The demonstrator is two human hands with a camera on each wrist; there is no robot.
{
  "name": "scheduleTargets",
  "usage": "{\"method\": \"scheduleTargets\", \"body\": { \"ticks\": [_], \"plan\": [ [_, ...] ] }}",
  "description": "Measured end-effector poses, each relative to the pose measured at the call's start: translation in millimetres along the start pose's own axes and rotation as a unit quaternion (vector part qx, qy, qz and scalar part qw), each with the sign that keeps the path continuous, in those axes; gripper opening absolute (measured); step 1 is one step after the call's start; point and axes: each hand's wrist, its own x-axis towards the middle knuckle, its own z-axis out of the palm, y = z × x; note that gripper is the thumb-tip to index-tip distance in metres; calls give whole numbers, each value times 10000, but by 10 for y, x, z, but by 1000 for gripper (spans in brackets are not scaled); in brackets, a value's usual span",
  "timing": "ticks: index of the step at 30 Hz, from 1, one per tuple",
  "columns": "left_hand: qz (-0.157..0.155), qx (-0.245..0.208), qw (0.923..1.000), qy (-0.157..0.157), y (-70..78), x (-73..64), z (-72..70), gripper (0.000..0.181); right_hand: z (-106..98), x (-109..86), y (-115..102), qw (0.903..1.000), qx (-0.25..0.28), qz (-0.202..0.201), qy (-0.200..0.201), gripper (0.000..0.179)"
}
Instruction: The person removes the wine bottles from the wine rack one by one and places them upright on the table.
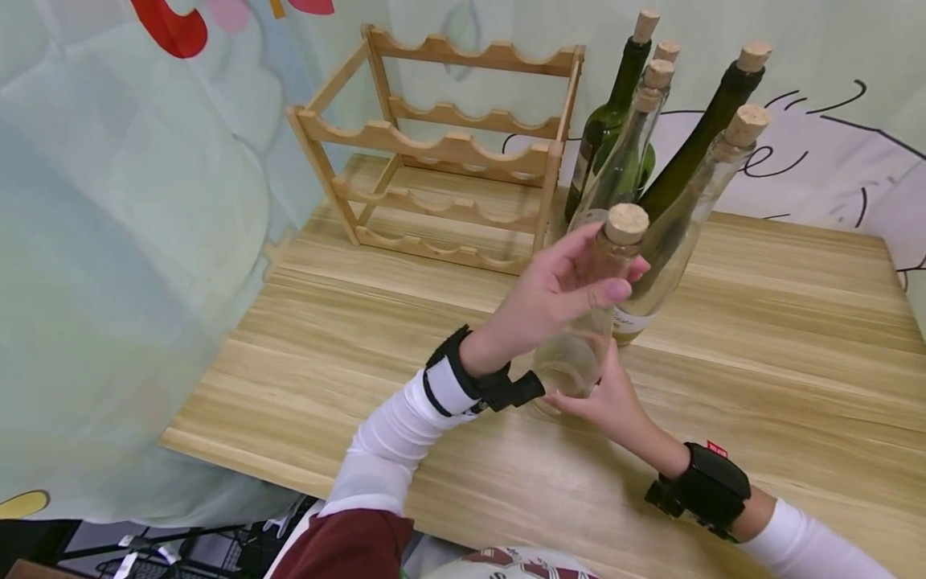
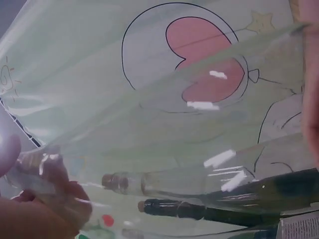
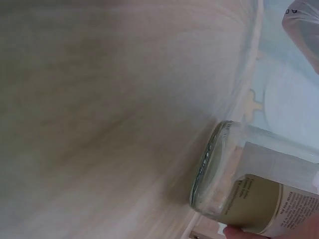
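Note:
A clear glass bottle [image 1: 567,362] with a cork [image 1: 626,223] is held between both hands in front of the other bottles. My left hand [image 1: 553,297] grips its neck, thumb and fingers curled round the glass. Lower down, my right hand [image 1: 611,398] holds the bottle near its base. In the right wrist view the bottle's gold-and-white label [image 3: 259,204] shows, its base close over the wooden table [image 3: 99,124]. Through the glass in the left wrist view, part of my left hand [image 2: 45,214] appears at the neck.
An unfilled wooden bottle rack [image 1: 456,149] stands at the back left. Several corked bottles, including a dark green bottle [image 1: 615,104] and a clear bottle [image 1: 676,233], crowd just behind the hands. A printed curtain [image 1: 145,241] hangs along the table's left side and back.

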Motion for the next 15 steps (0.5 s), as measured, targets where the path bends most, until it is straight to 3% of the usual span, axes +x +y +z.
{"method": "scheduleTargets", "body": {
  "ticks": [4, 15],
  "plan": [
    [15, 130, 9997, -184, -16, -11, 37, 52, -12, -14, 18, 9999, -73, 89, -80, 83],
    [91, 396, 9992, 48, -82, 91, -37, 50, -37, 125, 24, 9996, -135, 193, -162, 83]
  ]
}}
